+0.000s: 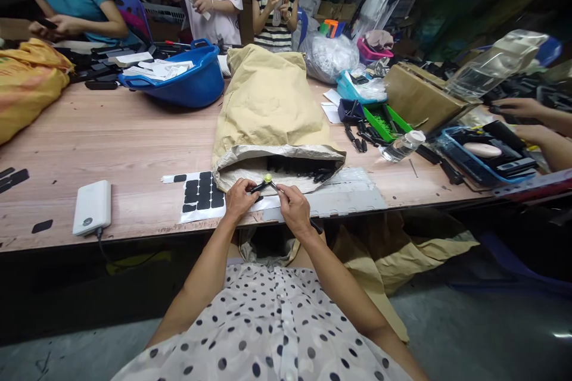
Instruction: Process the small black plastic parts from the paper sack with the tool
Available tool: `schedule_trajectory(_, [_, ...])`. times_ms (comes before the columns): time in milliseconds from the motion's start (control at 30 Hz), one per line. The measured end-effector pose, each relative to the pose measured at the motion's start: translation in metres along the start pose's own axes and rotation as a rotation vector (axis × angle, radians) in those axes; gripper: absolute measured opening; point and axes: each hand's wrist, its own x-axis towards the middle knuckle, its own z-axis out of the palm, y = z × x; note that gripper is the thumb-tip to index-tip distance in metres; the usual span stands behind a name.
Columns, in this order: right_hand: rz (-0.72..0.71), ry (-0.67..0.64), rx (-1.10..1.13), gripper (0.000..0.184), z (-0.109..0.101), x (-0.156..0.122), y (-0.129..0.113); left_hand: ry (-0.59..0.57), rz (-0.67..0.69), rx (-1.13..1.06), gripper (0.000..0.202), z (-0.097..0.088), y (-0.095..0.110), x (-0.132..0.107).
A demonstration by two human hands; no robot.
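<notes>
Both my hands meet at the table's front edge. My left hand is closed in a pinch on a small black part with a pale yellow round top. My right hand is closed round a thin black tool whose end sticks out below the hand; its tip reaches the same part. Just left of my hands lies a white sheet of black square pads. Behind them a tan paper sack lies on its side, mouth towards me, with black parts inside.
A white power bank with a cable lies at the left front. A blue basin, yellow bag, green tray, plastic bottle and blue tray stand on the wooden table. Other people work at the far side and right.
</notes>
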Motion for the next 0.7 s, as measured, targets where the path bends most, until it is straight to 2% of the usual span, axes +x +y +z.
schedule_trajectory(267, [0.0,-0.084,-0.025,0.03,0.005,-0.006,-0.006,-0.001,-0.001,0.025,0.017,0.0,0.002,-0.001])
schedule_trajectory(500, [0.028,-0.103,-0.026,0.03,0.002,-0.008,-0.005,-0.006,0.017,0.012,0.015,0.0,-0.001,0.0])
schedule_trajectory(700, [-0.047,-0.028,-0.001,0.032,-0.007,0.001,-0.016,-0.028,-0.015,-0.044,0.015,-0.002,0.0,0.0])
